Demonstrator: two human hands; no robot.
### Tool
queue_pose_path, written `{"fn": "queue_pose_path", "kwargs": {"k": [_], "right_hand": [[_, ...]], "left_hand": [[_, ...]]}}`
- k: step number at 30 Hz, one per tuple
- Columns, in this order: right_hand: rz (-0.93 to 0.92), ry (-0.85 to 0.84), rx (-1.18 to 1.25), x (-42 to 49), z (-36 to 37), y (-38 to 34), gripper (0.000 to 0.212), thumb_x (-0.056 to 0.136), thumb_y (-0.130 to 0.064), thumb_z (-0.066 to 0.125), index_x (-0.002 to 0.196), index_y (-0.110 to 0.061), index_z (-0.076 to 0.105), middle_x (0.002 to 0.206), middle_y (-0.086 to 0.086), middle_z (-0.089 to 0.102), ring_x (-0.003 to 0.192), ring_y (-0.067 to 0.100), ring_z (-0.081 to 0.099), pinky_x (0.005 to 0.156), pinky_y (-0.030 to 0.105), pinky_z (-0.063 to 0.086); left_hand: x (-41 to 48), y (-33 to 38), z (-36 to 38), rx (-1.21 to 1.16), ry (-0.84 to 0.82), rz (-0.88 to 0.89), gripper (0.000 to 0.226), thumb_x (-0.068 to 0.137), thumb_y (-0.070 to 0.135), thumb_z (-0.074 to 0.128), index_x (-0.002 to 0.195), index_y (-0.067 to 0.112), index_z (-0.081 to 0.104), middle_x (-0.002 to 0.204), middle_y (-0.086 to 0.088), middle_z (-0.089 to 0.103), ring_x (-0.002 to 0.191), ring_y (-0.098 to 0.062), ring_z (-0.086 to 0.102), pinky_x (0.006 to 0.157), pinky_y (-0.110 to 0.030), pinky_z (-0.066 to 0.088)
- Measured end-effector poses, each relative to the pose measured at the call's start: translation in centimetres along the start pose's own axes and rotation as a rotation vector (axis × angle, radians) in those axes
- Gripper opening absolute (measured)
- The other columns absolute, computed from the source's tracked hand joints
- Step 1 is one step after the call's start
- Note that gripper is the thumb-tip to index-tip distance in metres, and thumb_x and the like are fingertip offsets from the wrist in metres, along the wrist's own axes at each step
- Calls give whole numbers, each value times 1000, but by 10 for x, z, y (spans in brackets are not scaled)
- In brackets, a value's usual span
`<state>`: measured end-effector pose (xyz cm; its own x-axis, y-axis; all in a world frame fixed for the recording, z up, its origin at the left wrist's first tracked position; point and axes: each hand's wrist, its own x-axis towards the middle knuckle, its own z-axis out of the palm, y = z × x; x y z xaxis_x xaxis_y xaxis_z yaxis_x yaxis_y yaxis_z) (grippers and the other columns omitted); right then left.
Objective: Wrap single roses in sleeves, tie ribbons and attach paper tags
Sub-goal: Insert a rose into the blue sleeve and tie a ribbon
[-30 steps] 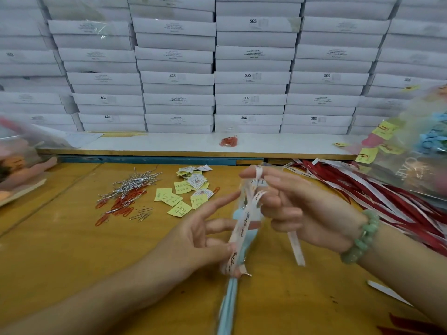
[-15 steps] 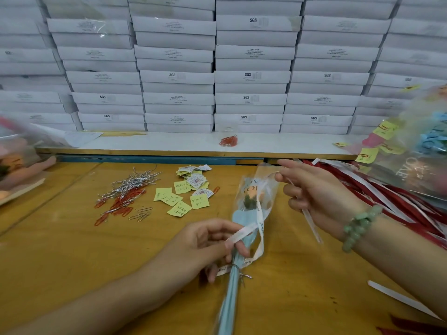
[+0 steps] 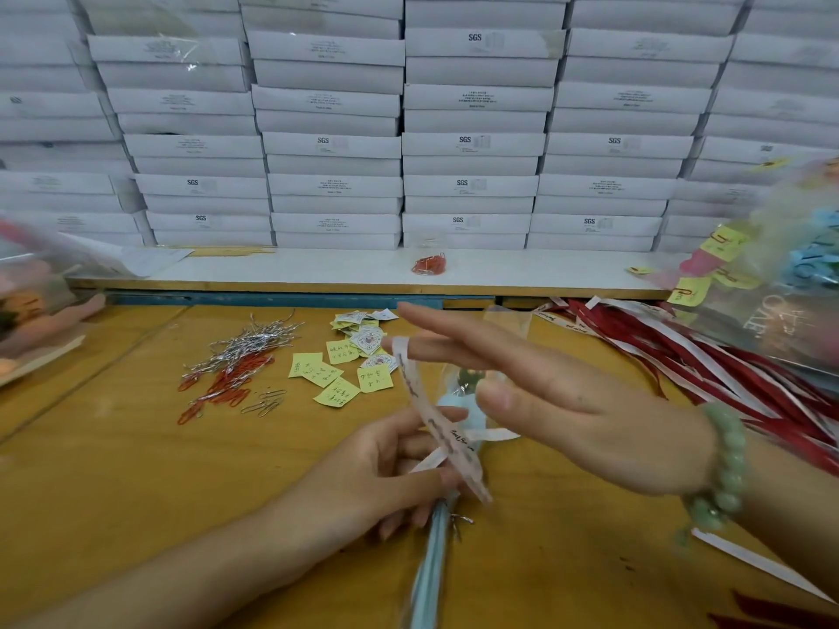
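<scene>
One single rose in clear plastic sleeve (image 3: 463, 385) is being held near-centre over the yellow wooden desk (image 3: 113, 469). Left grip (image 3: 390, 474) is clutching its pale blue stem. Right grip (image 3: 567, 415), fingers straight, is carrying white printed ribbon (image 3: 436, 424) looped over one finger.

Stacked white boxes (image 3: 472, 143), yellow wooden table (image 3: 113, 469)

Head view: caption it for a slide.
Left hand grips the sleeved rose; a white printed ribbon loops over straight fingers of the right hand.

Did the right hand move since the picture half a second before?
Yes. The right hand moved left: its fingertips are now left of the orange paper clips on the shelf.
</scene>
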<state>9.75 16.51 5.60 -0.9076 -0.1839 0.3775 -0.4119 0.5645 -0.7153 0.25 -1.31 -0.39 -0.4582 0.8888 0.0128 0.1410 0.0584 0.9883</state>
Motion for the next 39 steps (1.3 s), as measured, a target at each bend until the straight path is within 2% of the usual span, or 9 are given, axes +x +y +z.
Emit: {"fn": "queue_pose_path", "kwargs": {"k": [4,9,14,19,25,28,32,35,39], "right_hand": [[20,-50,-161,2,6,3,54,98,-31,44,149,-28,28,152,-17,32,137,-7,28,111,14,24],[126,-109,-236,2,10,9,56,99,-27,45,151,-24,23,153,-6,35,138,8,32,108,16,25],[108,-108,-174,-1,27,11,48,101,-14,43,147,-25,34,141,-7,50,127,8,47,104,22,38],[37,-93,-113,0,38,11,49,99,-1,41,144,-20,40,140,-6,50,127,9,47,103,21,37],[-31,-66,-208,0,40,9,45,98,1,42,140,-14,44,131,-1,56,118,12,52,101,25,42],[-30,-49,-224,2,36,9,43,97,1,43,135,-19,48,124,-8,58,112,4,54,96,22,44],[18,39,-420,2,27,13,27,97,-18,40,120,-33,44,109,-24,52,108,-3,50,88,17,41],[120,135,-444,4,19,20,22,95,-18,41,109,-34,48,98,-23,56,95,-2,54,74,15,44],[298,-43,-576,4,3,36,18,96,-20,46,100,-32,59,88,-17,62,81,3,57,66,23,47]], "left_hand": [[-1,-2,-3,-34,10,-15,16,86,25,67,101,22,67,86,-2,74,52,-9,49,45,-16,41],[0,-5,-5,-66,-1,46,12,86,25,66,97,22,71,85,-5,73,52,-8,51,44,-16,40],[3,-10,-7,-44,2,61,13,82,35,75,91,26,73,79,-25,65,48,-12,45,42,-16,37],[2,-10,-8,-1,44,59,14,80,38,75,92,31,73,60,0,64,42,-10,45,44,-20,39],[4,-9,-5,-32,114,86,8,83,31,75,89,28,71,71,-13,62,44,-22,43,46,-21,43],[4,-9,-4,-81,145,69,20,78,30,74,97,28,70,83,-20,66,55,-39,49,56,-31,51],[2,-8,-5,-96,104,29,27,77,22,73,100,36,70,54,1,52,46,-9,51,49,-17,45],[1,-9,-6,-79,93,21,36,84,12,71,109,38,69,51,6,50,48,-7,52,53,-17,47],[0,-7,-7,-123,130,35,38,84,5,69,109,34,70,55,2,54,52,-8,54,52,-18,48]]}}
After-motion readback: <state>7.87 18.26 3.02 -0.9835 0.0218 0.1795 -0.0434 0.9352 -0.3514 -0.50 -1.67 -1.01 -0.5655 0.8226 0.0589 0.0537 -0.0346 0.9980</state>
